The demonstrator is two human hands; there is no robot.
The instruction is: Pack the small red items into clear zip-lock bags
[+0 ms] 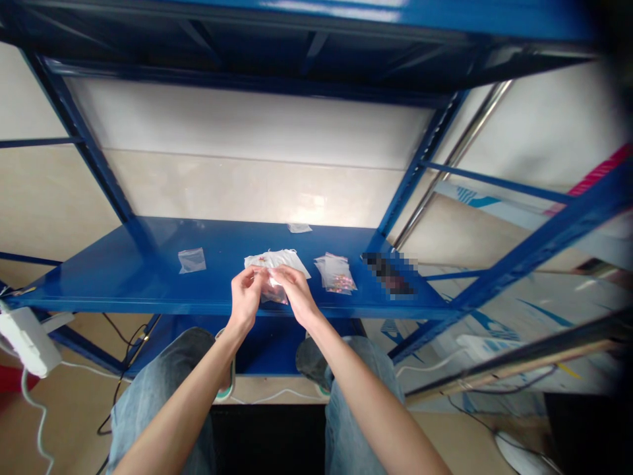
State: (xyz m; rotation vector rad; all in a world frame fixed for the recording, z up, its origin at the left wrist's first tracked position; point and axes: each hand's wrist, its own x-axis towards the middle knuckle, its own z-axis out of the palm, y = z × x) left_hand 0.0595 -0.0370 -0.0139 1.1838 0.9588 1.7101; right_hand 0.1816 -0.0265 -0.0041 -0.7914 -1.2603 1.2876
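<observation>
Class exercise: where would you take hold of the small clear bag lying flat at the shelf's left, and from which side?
Probably pinch its near edge from above: the small clear bag lies thin and flat on the blue metal shelf, leaving little else to grasp.

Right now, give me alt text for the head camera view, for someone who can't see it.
A person's left hand and right hand pinch a small clear plastic bag above a blue metal shelf. Beside the hands on the shelf lies a stack of clear bags with pink contents.
</observation>
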